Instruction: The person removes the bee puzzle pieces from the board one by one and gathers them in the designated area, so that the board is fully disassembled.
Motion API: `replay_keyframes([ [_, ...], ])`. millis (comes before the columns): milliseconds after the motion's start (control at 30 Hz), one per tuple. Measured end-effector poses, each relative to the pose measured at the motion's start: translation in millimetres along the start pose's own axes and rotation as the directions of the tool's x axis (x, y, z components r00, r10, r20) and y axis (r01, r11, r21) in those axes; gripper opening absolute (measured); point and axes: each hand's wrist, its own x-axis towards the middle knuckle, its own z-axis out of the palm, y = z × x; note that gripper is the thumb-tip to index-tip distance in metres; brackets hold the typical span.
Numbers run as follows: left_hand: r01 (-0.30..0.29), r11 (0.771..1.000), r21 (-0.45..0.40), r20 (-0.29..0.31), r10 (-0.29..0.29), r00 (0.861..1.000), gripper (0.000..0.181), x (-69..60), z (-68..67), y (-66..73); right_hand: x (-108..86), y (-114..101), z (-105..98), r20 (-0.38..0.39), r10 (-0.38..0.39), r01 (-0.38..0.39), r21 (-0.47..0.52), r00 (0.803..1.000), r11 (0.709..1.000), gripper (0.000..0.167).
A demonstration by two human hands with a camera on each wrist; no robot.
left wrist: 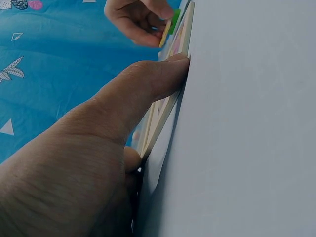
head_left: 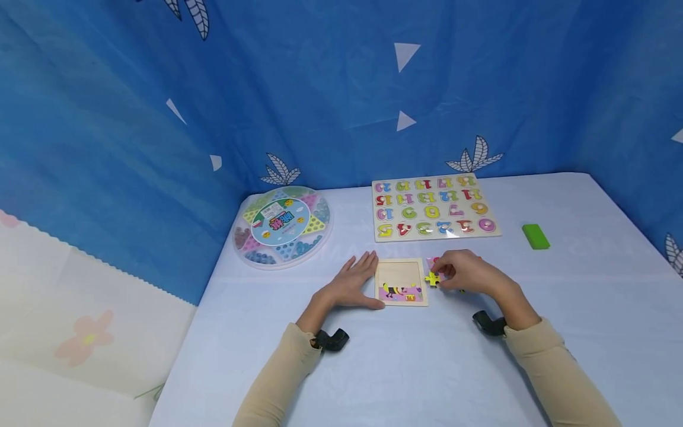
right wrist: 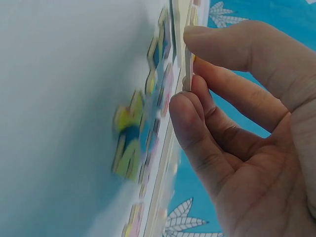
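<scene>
A small square wooden puzzle tray [head_left: 400, 264] lies on the table, its lower part filled with pieces showing a yellow-and-black bee on pink. My left hand [head_left: 353, 286] lies at its left side with fingers spread; the thumb rests at the tray's lower corner. Just right of the tray, my right hand [head_left: 466, 271] pinches a thin jigsaw piece [right wrist: 188, 69] between thumb and fingers. The piece appears edge-on in the right wrist view, so its picture is hidden. Loose puzzle pieces [right wrist: 129, 136] lie near that hand, partly covered by it in the head view.
Behind the tray lies a wooden number board [head_left: 434, 207] with colourful numerals. A round Chinese checkers box [head_left: 283, 227] sits at the back left. To the right is a green block [head_left: 535, 236]. A blue curtain [head_left: 341, 89] hangs along the white table's [head_left: 405, 367] far edge.
</scene>
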Motion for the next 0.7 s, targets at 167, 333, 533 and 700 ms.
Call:
replay_keyframes([
  [167,-0.001,1.0,0.007,-0.006,0.002,1.0,0.114,-0.1,0.6,-1.0,-5.3,5.6,-3.5,-0.008,0.015,-0.015,0.002,1.0,1.0,0.029],
  [333,-0.005,1.0,0.002,-0.009,0.005,1.0,0.114,-0.6,0.2,-0.9,-11.1,11.7,-6.2,-0.02,0.001,-0.002,-0.016,1.0,1.0,0.029],
  [533,-0.005,1.0,0.002,-0.006,0.005,1.0,0.114,-0.3,0.1,-0.5,-18.8,21.0,-10.0,-0.026,0.022,-0.023,-0.019,0.999,1.0,0.03],
  [700,-0.002,1.0,0.005,-0.004,0.002,1.0,0.114,-0.7,-0.6,-0.3,-24.1,30.1,-13.0,-0.04,0.022,-0.023,-0.027,0.999,0.999,0.029],
])
